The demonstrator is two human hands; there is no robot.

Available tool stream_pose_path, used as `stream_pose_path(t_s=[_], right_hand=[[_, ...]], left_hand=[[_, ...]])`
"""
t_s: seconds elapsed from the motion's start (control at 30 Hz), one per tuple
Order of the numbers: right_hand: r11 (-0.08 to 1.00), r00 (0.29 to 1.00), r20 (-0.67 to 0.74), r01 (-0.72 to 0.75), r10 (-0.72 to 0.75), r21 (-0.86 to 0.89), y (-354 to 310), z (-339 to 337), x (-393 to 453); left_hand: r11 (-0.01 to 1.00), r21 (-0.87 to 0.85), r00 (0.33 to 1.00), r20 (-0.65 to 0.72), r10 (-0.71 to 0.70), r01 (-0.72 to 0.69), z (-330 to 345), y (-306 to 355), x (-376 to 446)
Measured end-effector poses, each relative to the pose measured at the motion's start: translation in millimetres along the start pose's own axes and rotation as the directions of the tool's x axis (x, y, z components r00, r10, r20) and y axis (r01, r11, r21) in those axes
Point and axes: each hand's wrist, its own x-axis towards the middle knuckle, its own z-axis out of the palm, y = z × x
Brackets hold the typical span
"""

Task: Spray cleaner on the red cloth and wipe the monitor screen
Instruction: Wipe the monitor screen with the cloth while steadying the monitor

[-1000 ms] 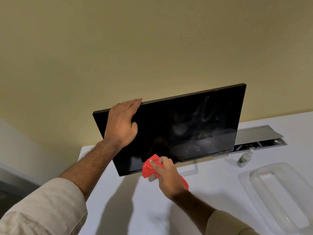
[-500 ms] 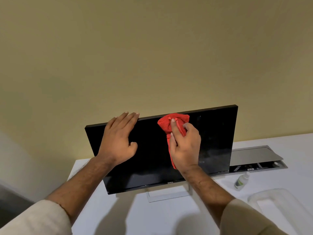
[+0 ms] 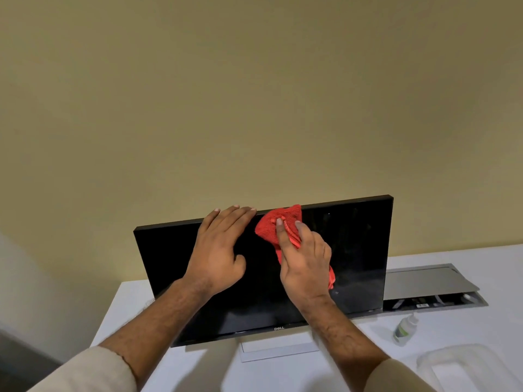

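Observation:
A black monitor (image 3: 356,250) stands on a white desk (image 3: 467,323) with its dark screen facing me. My left hand (image 3: 219,250) lies flat on the screen, its fingertips over the top edge. Just to the right, my right hand (image 3: 304,263) presses a bunched red cloth (image 3: 276,227) against the upper middle of the screen. Part of the cloth hangs out below my palm. A small white spray bottle (image 3: 404,329) with a green label stands on the desk at the monitor's lower right.
A clear plastic container (image 3: 464,366) sits at the near right corner of the desk. Behind the bottle a grey cable hatch (image 3: 430,284) is set into the desk, its lid raised. A plain beige wall rises behind the monitor. The desk's left edge drops off near the monitor's left side.
My right hand swept the cloth from the screen's bottom edge up to its top edge, where it now stays. My left hand slid rightward along the top edge. The view tilted down.

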Motion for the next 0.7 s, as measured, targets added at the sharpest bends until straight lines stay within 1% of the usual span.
stream_pose_path(t_s=[0.1, 0.17, 0.2, 0.23, 0.3, 0.33, 0.37, 0.47, 0.53, 0.63, 0.7], right_hand=[[0.993, 0.994, 0.013, -0.111, 0.111, 0.048, 16, -10, 4], [0.970, 0.976, 0.026, -0.216, 0.214, 0.113, 36, -19, 11], [0.952, 0.960, 0.010, -0.279, 0.280, 0.124, 46, -23, 13], [0.926, 0.932, -0.021, -0.357, 0.362, 0.124, 53, -27, 16], [0.847, 0.847, -0.084, -0.509, 0.524, 0.151, 62, -33, 22], [0.820, 0.818, -0.103, -0.547, 0.566, 0.165, 64, -35, 26], [0.812, 0.807, -0.119, -0.557, 0.579, 0.174, 63, -35, 29], [0.829, 0.821, -0.141, -0.528, 0.554, 0.183, 49, -32, 34], [0.874, 0.872, -0.117, -0.452, 0.475, 0.176, 33, -26, 32], [0.950, 0.961, -0.054, -0.258, 0.271, 0.173, 10, -12, 15], [0.989, 0.996, 0.001, -0.088, 0.089, 0.119, 2, -1, -5]], left_hand=[[1.000, 0.008, 1.000, 0.008, 0.008, -0.008, 1, -3, 0], [1.000, 0.009, 1.000, 0.016, 0.005, -0.005, 2, -4, -1], [1.000, 0.005, 1.000, 0.017, -0.001, 0.001, 2, -3, 0], [1.000, 0.001, 1.000, 0.020, -0.009, 0.009, 2, -3, 0], [1.000, -0.002, 1.000, 0.024, -0.019, 0.019, 2, -1, 0], [1.000, -0.002, 1.000, 0.024, -0.019, 0.019, 1, 0, -1], [1.000, -0.003, 1.000, 0.024, -0.018, 0.018, 1, 0, -2], [1.000, 0.000, 1.000, 0.021, -0.014, 0.014, 0, -2, -3], [1.000, 0.000, 1.000, 0.014, -0.013, 0.013, 0, -2, -2], [1.000, -0.004, 1.000, 0.008, -0.013, 0.013, 0, -1, -1], [1.000, -0.002, 1.000, 0.009, -0.007, 0.007, 0, -2, 0]])
